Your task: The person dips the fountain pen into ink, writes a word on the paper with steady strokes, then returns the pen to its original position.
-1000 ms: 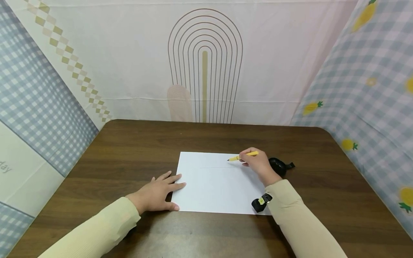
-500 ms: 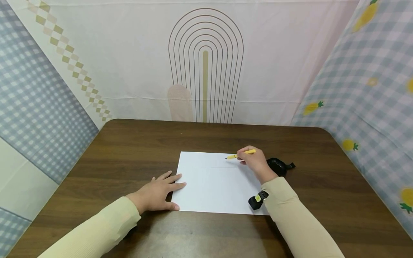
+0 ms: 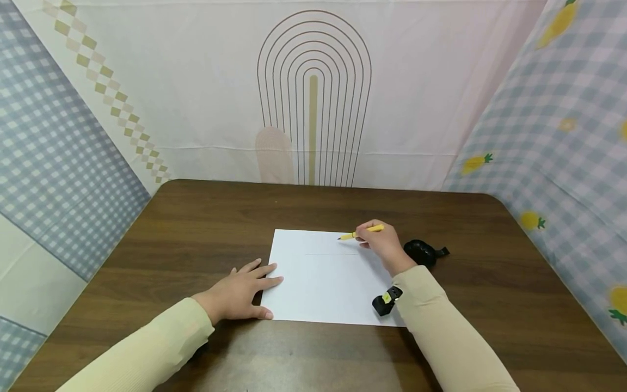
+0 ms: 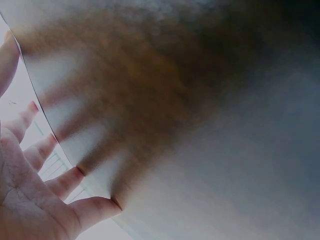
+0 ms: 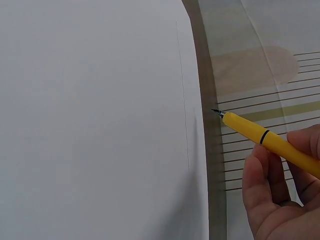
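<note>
A sheet of white paper (image 3: 318, 288) lies on the table with one thin straight line (image 3: 330, 254) across its upper part. My left hand (image 3: 237, 294) rests with spread fingers over the sheet's left edge. Over the upper right of the paper, my right hand (image 3: 384, 245) pinches a yellow fountain pen (image 3: 347, 236) between thumb and fingers. In the right wrist view the pen's dark metal nib (image 5: 218, 113) is uncovered and points away from the fingers. The nib hovers above the drawn line, apart from it.
A black rounded object (image 3: 420, 252) with a short tab sits just right of my right hand on the brown wooden table (image 3: 220, 212). A small black device (image 3: 386, 302) is strapped to my right wrist. Patterned cloths (image 3: 196, 81) hang behind and beside the table.
My right hand has drifted slightly left and away from me with the pen, its nib clear of the line. The left hand stays in place on the paper's edge.
</note>
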Available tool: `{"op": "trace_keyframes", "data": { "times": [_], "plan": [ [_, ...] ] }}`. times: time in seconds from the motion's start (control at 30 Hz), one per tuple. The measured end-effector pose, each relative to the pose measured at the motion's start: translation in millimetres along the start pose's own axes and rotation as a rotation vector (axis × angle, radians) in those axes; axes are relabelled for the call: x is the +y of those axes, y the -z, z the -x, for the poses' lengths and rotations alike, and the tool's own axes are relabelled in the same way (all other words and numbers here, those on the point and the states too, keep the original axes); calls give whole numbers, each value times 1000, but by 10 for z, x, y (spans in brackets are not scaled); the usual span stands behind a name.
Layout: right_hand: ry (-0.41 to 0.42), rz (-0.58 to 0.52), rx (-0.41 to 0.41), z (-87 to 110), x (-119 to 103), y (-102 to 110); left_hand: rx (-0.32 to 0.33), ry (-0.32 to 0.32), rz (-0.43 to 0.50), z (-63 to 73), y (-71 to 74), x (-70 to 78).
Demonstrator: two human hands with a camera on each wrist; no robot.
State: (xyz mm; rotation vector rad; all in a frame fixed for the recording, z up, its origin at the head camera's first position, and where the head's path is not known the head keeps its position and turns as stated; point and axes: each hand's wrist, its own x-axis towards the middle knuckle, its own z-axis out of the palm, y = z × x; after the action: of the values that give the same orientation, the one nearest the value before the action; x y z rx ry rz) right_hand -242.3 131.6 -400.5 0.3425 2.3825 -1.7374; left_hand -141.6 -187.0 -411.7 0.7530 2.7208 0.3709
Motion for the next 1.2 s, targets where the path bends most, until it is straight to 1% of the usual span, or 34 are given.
{"op": "trace_keyframes", "data": {
  "times": [0.27,0.43,0.7,0.9,1.2],
  "plan": [
    [-21,7,0,-27,-20,-72,1,-6,-4,-7,-3,-7],
    [-13,-9,-10,-55,-35,-110,-3,-3,-5,-7,3,-1],
    [-7,-18,0,-79,-31,-140,-6,-5,1,-12,0,2],
    [14,3,6,-92,-16,-143,-7,-3,6,-18,-5,-4],
    [6,18,5,-97,-22,-160,-5,4,5,-20,-8,-22]
  ]
}}
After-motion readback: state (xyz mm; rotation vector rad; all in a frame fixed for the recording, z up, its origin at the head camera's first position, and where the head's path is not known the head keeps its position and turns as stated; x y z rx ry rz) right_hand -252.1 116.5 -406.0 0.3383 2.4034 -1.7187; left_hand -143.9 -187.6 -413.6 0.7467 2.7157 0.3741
